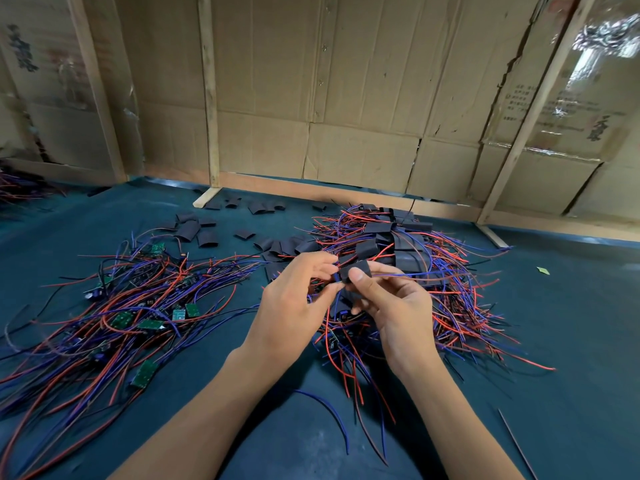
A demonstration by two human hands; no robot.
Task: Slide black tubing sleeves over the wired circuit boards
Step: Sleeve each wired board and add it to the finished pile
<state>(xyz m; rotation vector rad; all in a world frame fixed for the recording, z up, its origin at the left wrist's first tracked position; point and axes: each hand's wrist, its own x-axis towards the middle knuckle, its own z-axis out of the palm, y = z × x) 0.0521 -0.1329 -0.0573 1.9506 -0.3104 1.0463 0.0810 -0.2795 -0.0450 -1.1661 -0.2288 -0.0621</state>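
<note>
On the dark green table mat (pixel 571 323), a heap of bare wired circuit boards (pixel 138 306) lies at the left, with loose black tubing sleeves (pixel 194 230) scattered behind it. At centre, the left hand (pixel 294 303) pinches red and blue wires (pixel 332 306) beside the right hand (pixel 398 306), whose thumb and fingers clamp one black sleeve (pixel 356 270). A pile of sleeved boards (pixel 405 247) sits just beyond them, cardboard wall (pixel 346 81) behind.
</note>
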